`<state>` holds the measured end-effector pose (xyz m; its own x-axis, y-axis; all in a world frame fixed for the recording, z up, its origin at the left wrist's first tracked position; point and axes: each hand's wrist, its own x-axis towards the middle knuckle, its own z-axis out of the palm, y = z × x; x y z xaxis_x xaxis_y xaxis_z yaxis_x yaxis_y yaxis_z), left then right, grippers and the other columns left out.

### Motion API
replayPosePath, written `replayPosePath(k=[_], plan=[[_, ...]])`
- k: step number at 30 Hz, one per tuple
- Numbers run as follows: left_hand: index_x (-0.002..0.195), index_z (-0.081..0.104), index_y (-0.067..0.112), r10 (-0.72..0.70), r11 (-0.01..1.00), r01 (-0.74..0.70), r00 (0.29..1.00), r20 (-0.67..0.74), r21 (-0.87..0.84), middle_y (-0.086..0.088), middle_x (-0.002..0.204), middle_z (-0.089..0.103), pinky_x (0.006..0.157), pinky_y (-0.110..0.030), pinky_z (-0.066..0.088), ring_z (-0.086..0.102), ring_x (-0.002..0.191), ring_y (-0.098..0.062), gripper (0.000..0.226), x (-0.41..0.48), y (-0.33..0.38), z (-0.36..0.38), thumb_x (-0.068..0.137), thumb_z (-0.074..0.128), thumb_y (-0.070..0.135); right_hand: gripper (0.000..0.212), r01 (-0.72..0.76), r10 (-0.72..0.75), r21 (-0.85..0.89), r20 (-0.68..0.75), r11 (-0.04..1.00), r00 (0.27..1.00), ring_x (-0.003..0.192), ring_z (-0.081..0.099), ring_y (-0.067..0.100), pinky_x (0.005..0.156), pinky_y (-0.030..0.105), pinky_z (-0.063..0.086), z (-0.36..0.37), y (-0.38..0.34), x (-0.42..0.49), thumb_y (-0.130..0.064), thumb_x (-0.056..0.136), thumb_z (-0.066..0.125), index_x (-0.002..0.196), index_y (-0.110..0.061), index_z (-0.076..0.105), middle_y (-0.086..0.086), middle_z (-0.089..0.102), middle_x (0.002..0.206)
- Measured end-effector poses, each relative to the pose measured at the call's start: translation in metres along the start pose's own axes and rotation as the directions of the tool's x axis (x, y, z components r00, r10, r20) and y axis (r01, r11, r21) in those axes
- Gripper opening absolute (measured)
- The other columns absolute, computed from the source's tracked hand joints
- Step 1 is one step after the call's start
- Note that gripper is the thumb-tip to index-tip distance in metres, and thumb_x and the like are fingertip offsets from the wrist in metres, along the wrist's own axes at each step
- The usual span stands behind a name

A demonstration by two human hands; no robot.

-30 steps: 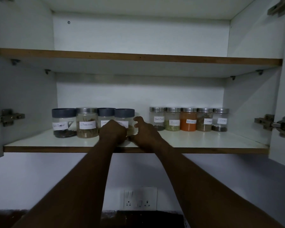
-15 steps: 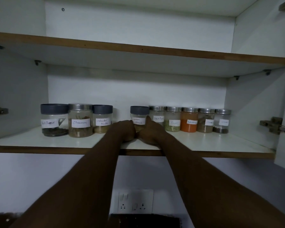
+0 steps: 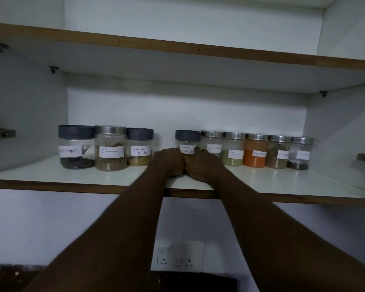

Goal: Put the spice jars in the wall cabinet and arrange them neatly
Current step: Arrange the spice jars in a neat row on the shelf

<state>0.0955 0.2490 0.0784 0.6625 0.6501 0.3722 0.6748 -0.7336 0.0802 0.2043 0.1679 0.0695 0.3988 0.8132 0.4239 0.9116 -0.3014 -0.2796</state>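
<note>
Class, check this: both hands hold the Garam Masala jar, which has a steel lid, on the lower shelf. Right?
No: the head view shows a dark grey lid, not steel, on the Garam Masala jar. The left hand and right hand hold it on the lower shelf.

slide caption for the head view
Left hand and right hand grip the garam masala jar on the cabinet shelf.

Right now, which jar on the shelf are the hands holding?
The Garam Masala jar: the left hand and right hand curl round its base, and it is the only dark-lidded jar right of the gap.
</note>
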Motion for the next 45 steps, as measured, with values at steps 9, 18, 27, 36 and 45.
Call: replayPosePath(k=[9,18,27,36,45], plan=[[0.102,0.064,0.008,-0.282,0.932,0.225,0.943,-0.179,-0.284,-0.012,0.106,0.07,0.071,-0.029,0.043,0.066,0.098,-0.028,0.026,-0.03,-0.001,-0.007,0.083,0.071,0.024,0.053,0.182,-0.187,-0.064,-0.075,0.981,0.98,0.106,0.065,0.033,0.082,0.039,0.053,0.001,-0.002,-0.008,-0.043,0.09,0.067,0.129,-0.013,0.049,0.013,0.068,0.115],[0.106,0.069,0.004,-0.447,0.87,0.375,0.874,-0.191,-0.32,-0.011,0.107,0.069,0.077,-0.029,0.049,0.066,0.1,-0.024,0.028,-0.058,-0.025,-0.022,0.088,0.065,0.026,0.046,0.209,-0.213,-0.105,-0.031,0.972,0.977,0.114,0.061,0.029,0.088,0.037,0.049,0.01,-0.033,-0.004,-0.046,0.096,0.061,0.131,-0.017,0.053,0.009,0.066,0.125],[0.106,0.062,0.005,-0.507,0.816,0.305,0.787,-0.353,-0.492,-0.01,0.104,0.067,0.076,-0.031,0.051,0.065,0.096,-0.025,0.029,-0.07,-0.025,-0.026,0.082,0.067,0.021,0.053,0.212,-0.221,-0.107,-0.079,0.971,0.972,0.114,0.063,0.03,0.09,0.037,0.051,0.019,-0.037,0.002,-0.049,0.095,0.063,0.135,-0.016,0.053,0.01,0.068,0.123],[0.095,0.07,0.006,-0.493,0.827,0.278,0.776,-0.393,-0.489,-0.009,0.092,0.07,0.071,-0.028,0.045,0.067,0.091,-0.027,0.018,-0.087,-0.047,-0.035,0.083,0.059,0.016,0.05,0.205,-0.209,-0.042,-0.15,0.978,0.966,0.111,0.062,0.025,0.085,0.033,0.048,0.022,-0.034,0.001,-0.05,0.091,0.068,0.128,-0.018,0.057,0.004,0.069,0.117],[0.139,0.028,0.007,-0.833,0.488,0.366,0.465,-0.299,-0.792,-0.024,0.139,0.034,0.096,-0.042,0.051,0.049,0.119,-0.04,0.082,-0.104,-0.065,-0.049,0.076,0.076,0.025,0.049,0.298,-0.288,0.083,-0.116,0.951,0.951,0.106,0.065,0.017,0.09,0.035,0.052,0.017,-0.04,-0.006,-0.045,0.088,0.074,0.13,-0.025,0.057,-0.009,0.071,0.113]])
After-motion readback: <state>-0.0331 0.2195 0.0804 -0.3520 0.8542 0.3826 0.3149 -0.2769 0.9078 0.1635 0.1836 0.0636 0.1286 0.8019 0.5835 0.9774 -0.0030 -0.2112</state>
